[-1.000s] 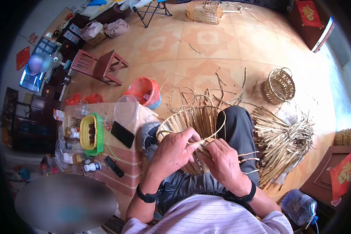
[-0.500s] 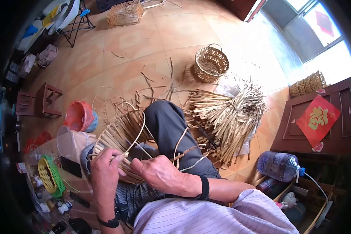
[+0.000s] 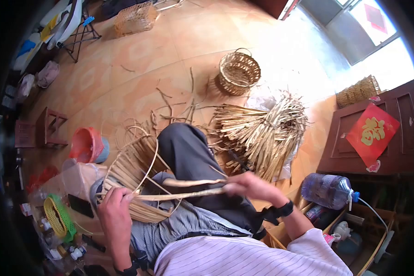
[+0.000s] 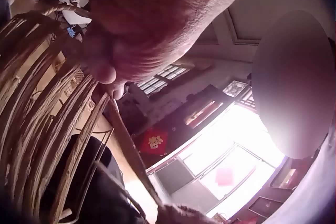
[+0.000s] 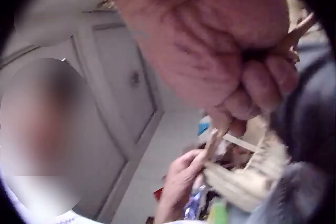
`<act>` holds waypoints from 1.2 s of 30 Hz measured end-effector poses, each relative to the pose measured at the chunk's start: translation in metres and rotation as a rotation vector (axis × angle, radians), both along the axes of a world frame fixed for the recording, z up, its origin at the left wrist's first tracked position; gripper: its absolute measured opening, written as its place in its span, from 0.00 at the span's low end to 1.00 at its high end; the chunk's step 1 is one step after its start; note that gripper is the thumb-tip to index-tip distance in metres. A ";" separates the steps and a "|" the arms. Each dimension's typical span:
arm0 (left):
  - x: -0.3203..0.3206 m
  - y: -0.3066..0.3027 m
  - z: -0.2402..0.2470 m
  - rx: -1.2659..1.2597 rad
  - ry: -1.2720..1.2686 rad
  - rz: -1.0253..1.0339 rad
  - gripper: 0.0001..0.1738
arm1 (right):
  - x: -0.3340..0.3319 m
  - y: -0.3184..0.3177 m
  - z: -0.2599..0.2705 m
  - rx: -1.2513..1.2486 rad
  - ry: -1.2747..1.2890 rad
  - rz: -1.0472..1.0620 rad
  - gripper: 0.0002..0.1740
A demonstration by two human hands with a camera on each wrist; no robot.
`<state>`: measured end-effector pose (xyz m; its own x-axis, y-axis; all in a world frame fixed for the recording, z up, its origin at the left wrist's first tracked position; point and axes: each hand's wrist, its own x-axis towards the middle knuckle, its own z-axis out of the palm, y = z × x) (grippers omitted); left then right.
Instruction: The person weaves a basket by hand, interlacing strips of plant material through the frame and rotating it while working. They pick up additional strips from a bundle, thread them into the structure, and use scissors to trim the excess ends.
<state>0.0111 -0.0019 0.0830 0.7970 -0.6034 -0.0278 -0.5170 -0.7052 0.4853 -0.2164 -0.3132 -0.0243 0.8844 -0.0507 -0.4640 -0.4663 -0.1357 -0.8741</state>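
Note:
A partly woven basket (image 3: 132, 161) of pale flat strips leans on the lap at the left knee. The left hand (image 3: 115, 212) pinches its rim where a strip starts; in the left wrist view that hand (image 4: 157, 29) covers the rim beside the upright ribs (image 4: 47, 113). A long strip (image 3: 184, 195) runs taut from there to the right hand (image 3: 249, 186), whose fingers are curled round it. A second, shorter strip (image 3: 188, 182) lies just above, towards the same hand. The right wrist view shows the right hand (image 5: 210, 50) with curled fingers, the strip (image 5: 212, 142) leaving them.
A bundle of dry strips (image 3: 267, 129) lies on the floor right of the knee, with a finished basket (image 3: 239, 72) behind it. A water bottle (image 3: 327, 191) stands at the right. Left are a red-lined bucket (image 3: 88, 145), a phone (image 3: 81, 205) and a green basket (image 3: 65, 218).
The right hand has moved right, away from the left hand, drawing the strip out straight between them. The left hand stays at the rim. The head view has swung to the right.

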 end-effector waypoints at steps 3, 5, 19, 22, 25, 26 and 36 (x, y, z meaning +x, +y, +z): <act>0.008 0.003 0.001 0.008 0.028 -0.041 0.04 | -0.054 -0.045 -0.110 -0.153 0.247 -0.260 0.23; 0.007 0.002 0.001 0.042 -0.001 -0.031 0.04 | -0.088 -0.066 -0.182 -0.267 0.228 -0.432 0.24; 0.005 -0.003 0.005 0.110 0.108 0.134 0.05 | -0.095 -0.131 -0.319 -1.042 0.309 -0.252 0.26; 0.007 -0.001 0.002 0.116 0.143 0.180 0.05 | -0.087 -0.138 -0.313 -1.050 0.310 -0.178 0.21; 0.007 0.000 0.002 0.107 0.126 0.155 0.05 | -0.088 -0.139 -0.307 -1.163 0.166 -0.137 0.14; 0.007 0.001 0.000 0.075 0.140 0.163 0.05 | -0.089 -0.140 -0.306 -1.204 0.134 -0.159 0.09; 0.006 -0.004 0.008 0.086 0.204 0.199 0.04 | -0.060 -0.078 -0.272 -1.227 -0.079 -0.022 0.07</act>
<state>0.0168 -0.0057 0.0910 0.8724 -0.4240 -0.2434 -0.2621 -0.8259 0.4992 -0.2764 -0.3913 -0.2959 0.9015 -0.4305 -0.0437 -0.4302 -0.8806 -0.1989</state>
